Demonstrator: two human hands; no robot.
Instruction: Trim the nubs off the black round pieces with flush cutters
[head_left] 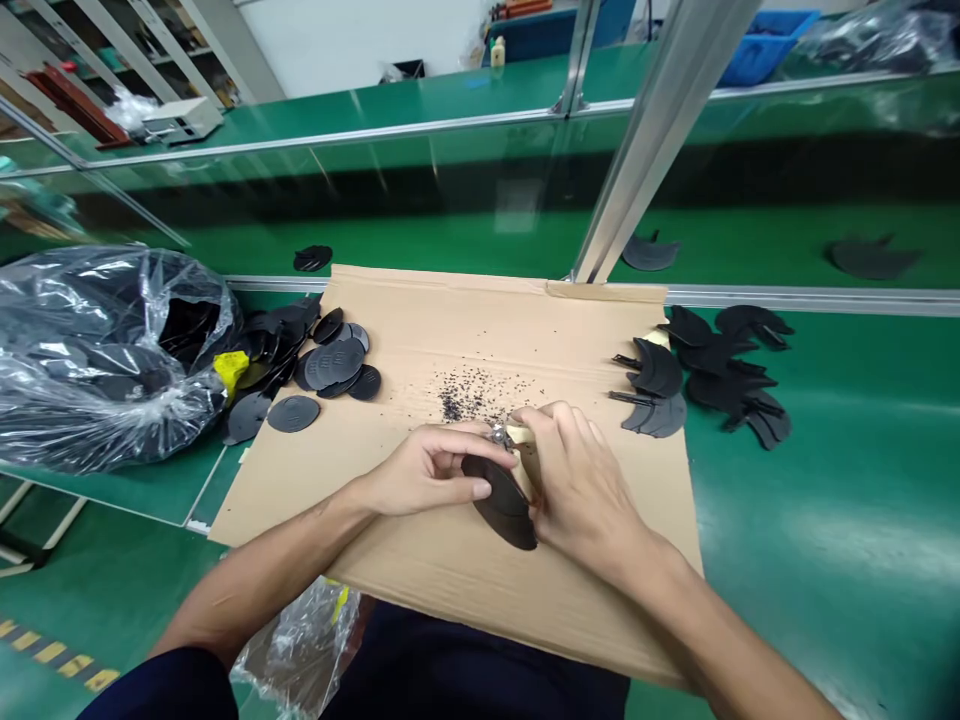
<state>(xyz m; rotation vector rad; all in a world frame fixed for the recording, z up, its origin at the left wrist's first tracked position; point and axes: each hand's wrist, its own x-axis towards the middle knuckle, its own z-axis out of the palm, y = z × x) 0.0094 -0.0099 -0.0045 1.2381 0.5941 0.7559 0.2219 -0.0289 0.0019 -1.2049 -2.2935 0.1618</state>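
My left hand [427, 468] pinches a round black plastic disc [501, 508] between thumb and fingers, tilted above the cardboard sheet. In my right hand [583, 482] are cutting pliers with cream handles [519, 435]. Their small metal head meets the disc's upper edge by my left fingertips; whether the jaws are closed cannot be made out. Just beyond the hands, tiny black scraps [472, 393] lie scattered on the cardboard [405, 545]. Several black discs [334, 365] are piled to the left. On the right lie several curved black pieces [658, 368] with thin stems.
A clear plastic bag [97, 360] of black parts bulges at the left, beside a yellow tie [231, 370]. More black pieces [720, 365] rest on the green table [847, 480]. A metal post [660, 130] rises behind the cardboard, along a clear panel [420, 190].
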